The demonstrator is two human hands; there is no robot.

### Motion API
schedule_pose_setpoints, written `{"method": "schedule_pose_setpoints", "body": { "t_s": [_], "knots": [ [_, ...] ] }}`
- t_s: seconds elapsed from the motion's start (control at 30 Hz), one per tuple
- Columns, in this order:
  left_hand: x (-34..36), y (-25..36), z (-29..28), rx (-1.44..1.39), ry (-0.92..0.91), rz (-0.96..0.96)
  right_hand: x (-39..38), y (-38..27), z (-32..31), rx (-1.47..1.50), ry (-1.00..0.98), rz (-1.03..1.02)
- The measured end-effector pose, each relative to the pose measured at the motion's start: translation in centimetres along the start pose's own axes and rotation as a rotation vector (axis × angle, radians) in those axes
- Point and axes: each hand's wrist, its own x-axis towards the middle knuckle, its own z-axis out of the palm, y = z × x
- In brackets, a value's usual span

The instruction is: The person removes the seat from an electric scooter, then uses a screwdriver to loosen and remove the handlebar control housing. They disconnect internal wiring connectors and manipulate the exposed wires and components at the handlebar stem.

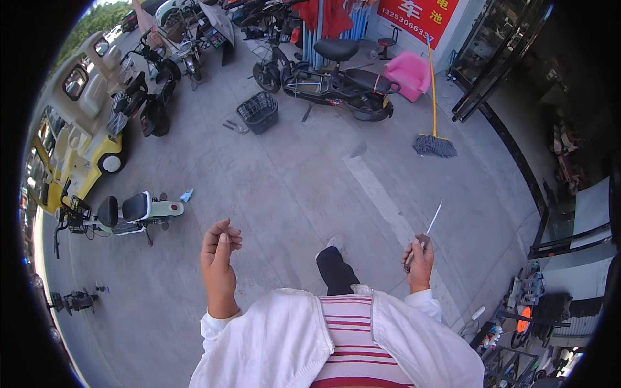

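My right hand (421, 263) is closed round a screwdriver (435, 218). Its thin bright shaft points up and away from me, and part of the dark handle shows beside my fingers. My left hand (220, 260) is raised over the pavement, its fingers loosely bent and apart, with nothing visible in it. Beyond the left hand, a small pale green electric scooter (155, 208) with a black seat stands on the left. Farther ahead is a black electric scooter (336, 83), partly stripped of its panels.
A black basket (258, 112) and loose parts lie near the black scooter. A yellow-handled mop (435, 145) leans by a pink armchair (409, 75). Parked scooters and a yellow-and-white vehicle (83, 152) line the left. Glass doors and piled parts (527, 304) flank the right.
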Motion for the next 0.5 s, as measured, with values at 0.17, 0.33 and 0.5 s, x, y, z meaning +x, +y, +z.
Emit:
{"method": "schedule_pose_setpoints", "body": {
  "t_s": [0.17, 0.33, 0.5],
  "knots": [
    [15.0, -2.3, 4.4, 0.025, 0.064, -0.013, 16.7, -1.2, 7.4, -0.204, -0.034, -0.049],
    [30.4, -1.3, 10.4, 0.037, 0.117, -0.042, 36.6, -6.6, 21.2, -0.372, -0.141, -0.063],
    [45.1, -2.6, 15.4, 0.028, 0.151, -0.107, 54.6, -14.2, 37.8, -0.173, -0.347, -0.104]
  ]
}}
